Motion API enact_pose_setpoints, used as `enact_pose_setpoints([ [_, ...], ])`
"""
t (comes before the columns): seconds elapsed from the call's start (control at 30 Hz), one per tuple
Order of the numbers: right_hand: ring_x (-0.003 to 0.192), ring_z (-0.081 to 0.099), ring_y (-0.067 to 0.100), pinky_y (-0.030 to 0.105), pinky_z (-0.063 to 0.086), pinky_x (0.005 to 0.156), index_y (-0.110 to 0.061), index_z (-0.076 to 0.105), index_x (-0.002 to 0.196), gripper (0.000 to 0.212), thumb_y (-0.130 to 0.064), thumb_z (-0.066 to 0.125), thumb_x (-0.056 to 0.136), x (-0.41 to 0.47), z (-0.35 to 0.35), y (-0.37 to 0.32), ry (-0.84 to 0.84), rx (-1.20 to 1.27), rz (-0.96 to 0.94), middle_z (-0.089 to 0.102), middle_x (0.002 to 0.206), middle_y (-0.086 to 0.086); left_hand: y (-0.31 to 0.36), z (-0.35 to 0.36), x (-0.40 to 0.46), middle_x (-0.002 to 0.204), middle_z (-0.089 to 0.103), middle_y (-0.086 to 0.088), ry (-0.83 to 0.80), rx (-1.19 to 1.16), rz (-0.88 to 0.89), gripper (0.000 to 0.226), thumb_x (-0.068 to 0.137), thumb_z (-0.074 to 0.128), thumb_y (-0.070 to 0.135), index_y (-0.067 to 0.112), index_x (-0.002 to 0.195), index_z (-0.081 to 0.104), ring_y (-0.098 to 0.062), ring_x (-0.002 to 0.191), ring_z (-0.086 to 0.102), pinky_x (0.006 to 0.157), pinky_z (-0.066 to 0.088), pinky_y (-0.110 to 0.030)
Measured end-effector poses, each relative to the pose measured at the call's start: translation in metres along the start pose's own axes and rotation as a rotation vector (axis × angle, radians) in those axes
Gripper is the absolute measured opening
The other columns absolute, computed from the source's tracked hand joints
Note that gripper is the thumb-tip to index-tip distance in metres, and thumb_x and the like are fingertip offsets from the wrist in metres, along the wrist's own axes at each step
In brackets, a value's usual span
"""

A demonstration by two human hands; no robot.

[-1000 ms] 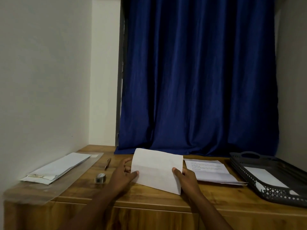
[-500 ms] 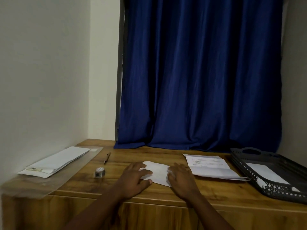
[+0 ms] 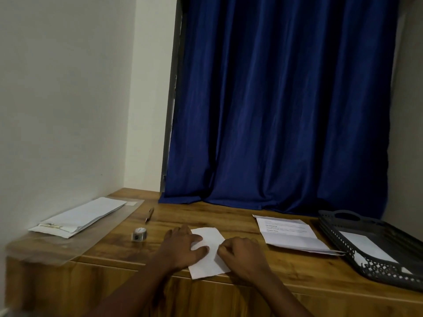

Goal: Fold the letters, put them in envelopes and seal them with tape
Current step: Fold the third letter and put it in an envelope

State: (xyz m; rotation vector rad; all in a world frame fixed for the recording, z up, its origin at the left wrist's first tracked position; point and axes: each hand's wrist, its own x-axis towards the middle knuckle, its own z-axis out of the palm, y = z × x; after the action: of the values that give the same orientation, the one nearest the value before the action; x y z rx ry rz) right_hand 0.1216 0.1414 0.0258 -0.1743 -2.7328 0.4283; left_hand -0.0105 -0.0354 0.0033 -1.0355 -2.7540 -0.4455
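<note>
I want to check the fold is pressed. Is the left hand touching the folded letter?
Touching. The head view shows the left hand lying flat on the folded letter, its fingers overlapping the paper's left part with no gap.

bare left forearm (image 3: pixel 142 291), bare right forearm (image 3: pixel 277 294), no sleeves

Dim, even indoor light leaves the blue curtain (image 3: pixel 281 106) deep in shadowed folds and the wooden tabletop (image 3: pixel 251 266) muted, while white papers (image 3: pixel 79 217) stand brightest, detail is soft and slightly smeared throughout, and wide-angle distortion bends the wall (image 3: pixel 57 92) and frame edges.
</note>
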Motion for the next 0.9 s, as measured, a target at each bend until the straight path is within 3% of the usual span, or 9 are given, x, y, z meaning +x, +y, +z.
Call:
enact_pose_setpoints([
  [0.1, 0.090, 0.066, 0.000, 0.024, 0.054, 0.090, -0.029, 0.080, 0.101, 0.028, -0.038, 0.054, 0.099, 0.008, -0.001, -0.001, -0.025, 0.189, -0.028, 0.076, 0.104, -0.016, -0.002, 0.002, 0.003, 0.164, 0.034, 0.003, -0.061, -0.018, 0.036, 0.076, 0.091, 0.043, 0.074, 0.039, 0.159, 0.031, -0.020, 0.151, 0.028, 0.126, 0.009, -0.053],
  [0.2, 0.106, 0.058, -0.009, 0.017, 0.045, 0.097, -0.033, 0.077, 0.114, 0.027, -0.030, 0.053, 0.101, 0.016, -0.004, 0.006, -0.094, 0.250, -0.060, 0.069, 0.121, -0.021, -0.007, 0.005, 0.005, 0.168, 0.027, 0.005, -0.121, -0.057, 0.082, 0.073, 0.096, 0.044, 0.067, 0.040, 0.161, 0.025, -0.016, 0.156, 0.017, 0.126, 0.000, -0.051],
  [0.3, 0.115, 0.053, -0.010, 0.012, 0.037, 0.099, -0.034, 0.074, 0.121, 0.031, -0.027, 0.051, 0.101, 0.014, -0.003, 0.015, -0.262, 0.256, -0.037, 0.062, 0.132, -0.023, -0.011, 0.007, 0.006, 0.168, 0.027, 0.006, -0.100, -0.173, 0.080, 0.071, 0.096, 0.050, 0.063, 0.040, 0.160, 0.027, -0.016, 0.156, 0.017, 0.126, 0.003, -0.047],
  [0.4, 0.125, 0.052, 0.000, 0.027, 0.040, 0.109, -0.037, 0.070, 0.127, 0.035, -0.035, 0.050, 0.098, 0.011, 0.004, 0.019, -0.173, 0.079, -0.009, 0.061, 0.139, -0.018, -0.013, 0.006, 0.005, 0.163, 0.036, 0.010, 0.016, -0.372, 0.051, 0.070, 0.092, 0.058, 0.062, 0.041, 0.155, 0.036, -0.013, 0.146, 0.035, 0.124, 0.024, -0.044],
  [0.5, 0.123, 0.050, 0.017, 0.044, 0.038, 0.106, -0.038, 0.064, 0.135, 0.045, -0.046, 0.042, 0.096, 0.007, 0.009, 0.008, -0.092, -0.193, 0.039, 0.061, 0.134, -0.005, -0.013, 0.006, 0.001, 0.157, 0.044, 0.012, 0.102, -0.492, 0.036, 0.065, 0.090, 0.064, 0.059, 0.040, 0.149, 0.046, -0.010, 0.138, 0.044, 0.115, 0.037, -0.035],
  [0.57, 0.120, 0.052, 0.023, 0.045, 0.037, 0.102, -0.033, 0.067, 0.130, 0.046, -0.048, 0.041, 0.095, 0.007, 0.013, -0.004, -0.075, -0.300, 0.050, 0.062, 0.127, 0.002, -0.013, 0.006, -0.001, 0.155, 0.047, 0.013, 0.127, -0.427, 0.042, 0.063, 0.089, 0.063, 0.062, 0.039, 0.147, 0.049, -0.011, 0.137, 0.044, 0.115, 0.036, -0.037],
  [0.67, 0.115, 0.058, 0.019, 0.042, 0.038, 0.102, -0.029, 0.073, 0.119, 0.040, -0.046, 0.046, 0.094, 0.011, 0.016, -0.018, 0.008, -0.239, 0.064, 0.068, 0.122, -0.001, -0.009, 0.008, -0.002, 0.156, 0.045, 0.013, 0.065, -0.234, 0.134, 0.061, 0.095, 0.052, 0.065, 0.039, 0.150, 0.045, -0.011, 0.143, 0.039, 0.122, 0.022, -0.043],
  [0.8, 0.128, 0.053, 0.015, 0.038, 0.035, 0.111, -0.026, 0.063, 0.135, 0.044, -0.045, 0.043, 0.101, 0.017, 0.021, -0.028, 0.125, -0.082, 0.013, 0.062, 0.140, -0.003, -0.005, 0.006, 0.000, 0.165, 0.033, 0.010, -0.071, -0.075, 0.162, 0.061, 0.103, 0.034, 0.064, 0.038, 0.158, 0.034, -0.012, 0.151, 0.027, 0.125, 0.011, -0.049],
  [0.9, 0.149, 0.033, 0.018, 0.042, 0.020, 0.122, -0.023, 0.041, 0.154, 0.053, -0.044, 0.027, 0.107, 0.019, 0.029, -0.029, -0.079, 0.007, -0.046, 0.038, 0.162, 0.001, -0.002, 0.005, 0.000, 0.170, 0.021, 0.007, -0.143, -0.024, 0.171, 0.061, 0.106, 0.026, 0.061, 0.037, 0.162, 0.019, -0.015, 0.156, 0.016, 0.126, 0.007, -0.050],
])
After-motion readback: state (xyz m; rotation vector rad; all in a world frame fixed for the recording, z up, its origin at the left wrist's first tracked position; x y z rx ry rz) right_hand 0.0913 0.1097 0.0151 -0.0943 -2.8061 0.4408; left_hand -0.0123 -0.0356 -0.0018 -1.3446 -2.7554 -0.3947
